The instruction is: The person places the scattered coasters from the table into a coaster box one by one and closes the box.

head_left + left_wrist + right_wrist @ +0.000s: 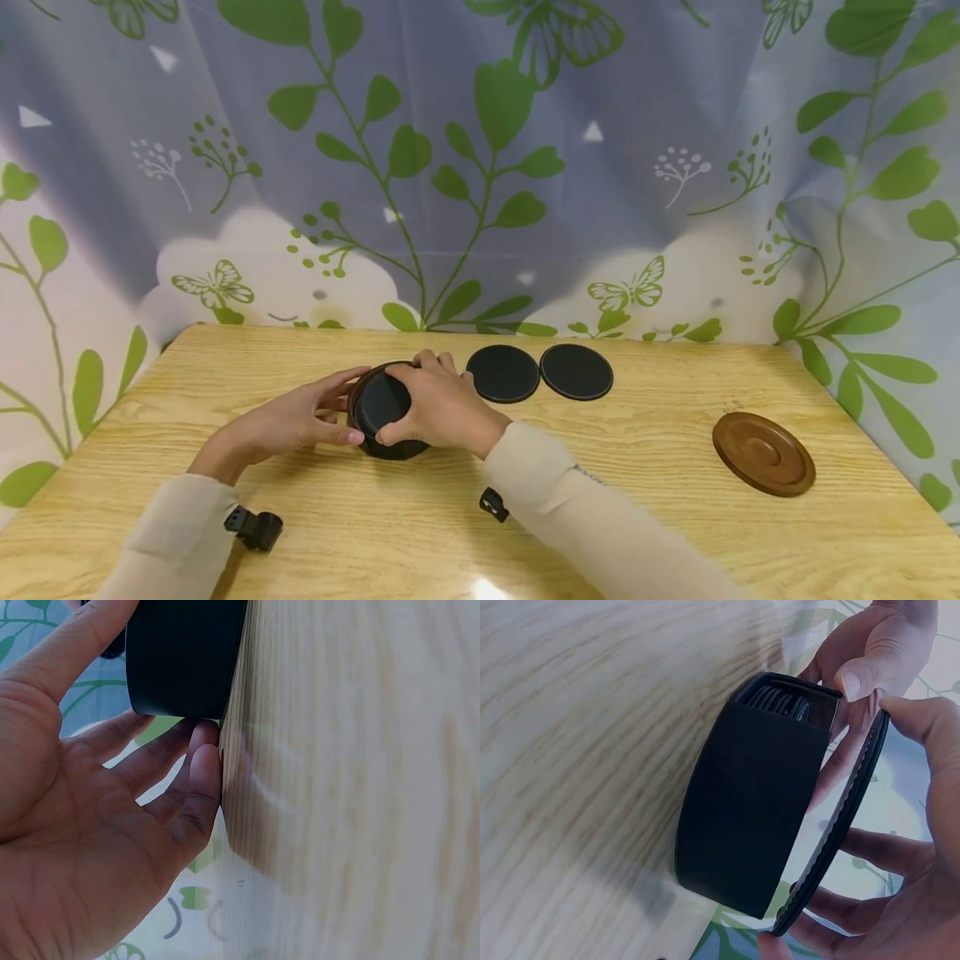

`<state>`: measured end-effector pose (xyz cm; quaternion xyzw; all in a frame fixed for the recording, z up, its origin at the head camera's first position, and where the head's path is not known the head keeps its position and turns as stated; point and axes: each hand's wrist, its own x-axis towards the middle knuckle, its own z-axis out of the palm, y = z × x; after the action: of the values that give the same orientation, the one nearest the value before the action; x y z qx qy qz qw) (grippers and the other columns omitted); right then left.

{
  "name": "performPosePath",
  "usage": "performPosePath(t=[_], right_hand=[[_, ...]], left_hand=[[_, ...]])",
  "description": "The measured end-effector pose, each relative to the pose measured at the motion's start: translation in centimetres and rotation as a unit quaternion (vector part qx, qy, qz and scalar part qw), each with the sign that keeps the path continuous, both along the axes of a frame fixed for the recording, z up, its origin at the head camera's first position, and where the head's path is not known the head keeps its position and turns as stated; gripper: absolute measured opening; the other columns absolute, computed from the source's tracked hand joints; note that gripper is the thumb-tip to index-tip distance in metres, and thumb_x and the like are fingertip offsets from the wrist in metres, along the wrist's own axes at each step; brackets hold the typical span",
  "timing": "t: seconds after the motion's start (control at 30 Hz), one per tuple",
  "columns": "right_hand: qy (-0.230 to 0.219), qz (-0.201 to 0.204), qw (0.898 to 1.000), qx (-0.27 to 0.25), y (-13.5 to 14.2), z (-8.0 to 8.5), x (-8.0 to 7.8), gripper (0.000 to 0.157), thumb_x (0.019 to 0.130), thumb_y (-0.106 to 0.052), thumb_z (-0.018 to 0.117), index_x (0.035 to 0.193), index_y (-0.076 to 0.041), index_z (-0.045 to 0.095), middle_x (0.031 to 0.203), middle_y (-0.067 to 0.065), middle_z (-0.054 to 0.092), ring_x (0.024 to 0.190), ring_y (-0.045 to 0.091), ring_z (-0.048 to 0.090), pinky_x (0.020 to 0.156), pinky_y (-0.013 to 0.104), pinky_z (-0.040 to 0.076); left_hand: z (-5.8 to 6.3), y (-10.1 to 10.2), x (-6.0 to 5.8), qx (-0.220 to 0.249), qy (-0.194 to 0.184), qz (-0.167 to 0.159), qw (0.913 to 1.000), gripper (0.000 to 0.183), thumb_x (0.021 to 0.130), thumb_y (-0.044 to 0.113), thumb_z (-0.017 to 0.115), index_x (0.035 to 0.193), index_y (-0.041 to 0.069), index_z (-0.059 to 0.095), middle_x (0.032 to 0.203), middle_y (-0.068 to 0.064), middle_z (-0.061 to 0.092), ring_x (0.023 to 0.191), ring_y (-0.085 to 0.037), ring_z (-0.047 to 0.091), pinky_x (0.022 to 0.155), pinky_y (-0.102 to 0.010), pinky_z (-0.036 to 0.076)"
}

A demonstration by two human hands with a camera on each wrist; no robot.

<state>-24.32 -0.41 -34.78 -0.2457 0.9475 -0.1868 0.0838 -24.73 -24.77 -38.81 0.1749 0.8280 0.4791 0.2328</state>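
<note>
A black round coaster holder (393, 451) stands on the table, left of the middle. My left hand (288, 421) grips its left side, thumb near the rim and fingers around the wall. Several stacked coasters (778, 702) show through the cutout of the holder in the right wrist view. Between thumb and fingers, my right hand (453, 402) holds a black stitched coaster (836, 832) tilted just over the holder's open top. The left wrist view shows the holder's dark wall (184, 660) beside the fingertips.
Two black round coasters (504, 373) (576, 372) lie side by side right of the holder, near the table's back edge. A brown round wooden dish (763, 454) lies at the right of the wooden table (637, 500). A leaf-patterned curtain (637, 233) hangs behind.
</note>
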Motion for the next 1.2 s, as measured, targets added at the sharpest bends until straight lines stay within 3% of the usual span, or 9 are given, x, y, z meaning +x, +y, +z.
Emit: performPosePath(t=[0.4, 0.7, 1.2], right_hand=[[0.014, -0.005, 1.000, 0.026, -1.8, -0.3, -0.6, 0.078, 0.087, -0.054, 0.082, 0.155, -0.027, 0.053, 0.149, 0.010, 0.051, 0.128, 0.029, 0.048, 0.103, 0.057, 0.043], [0.004, -0.022, 0.999, 0.030, -2.3, -0.6, -1.0, 0.077, 0.088, -0.053, 0.082, 0.155, -0.028, 0.053, 0.152, 0.011, 0.050, 0.134, 0.032, 0.047, 0.110, 0.068, 0.038], [0.012, -0.028, 0.999, 0.038, -2.3, -0.9, -0.9, 0.079, 0.088, -0.056, 0.080, 0.156, -0.028, 0.051, 0.155, 0.011, 0.047, 0.140, 0.032, 0.044, 0.111, 0.071, 0.037]], left_hand=[[-0.1, -0.1, -0.1, 0.004, -0.015, -0.005, 0.9999, 0.101, 0.098, 0.030, 0.077, 0.171, 0.021, 0.009, 0.171, -0.027, 0.022, 0.156, -0.053, 0.024, 0.113, -0.066, 0.041], [-0.1, -0.1, -0.1, -0.001, -0.012, -0.003, 0.9999, 0.102, 0.097, 0.031, 0.078, 0.171, 0.021, 0.009, 0.172, -0.027, 0.020, 0.156, -0.054, 0.023, 0.114, -0.068, 0.038], [0.0, 0.0, -0.1, 0.004, -0.018, -0.004, 0.9998, 0.102, 0.097, 0.030, 0.077, 0.171, 0.020, 0.007, 0.171, -0.028, 0.021, 0.155, -0.054, 0.025, 0.111, -0.065, 0.043]])
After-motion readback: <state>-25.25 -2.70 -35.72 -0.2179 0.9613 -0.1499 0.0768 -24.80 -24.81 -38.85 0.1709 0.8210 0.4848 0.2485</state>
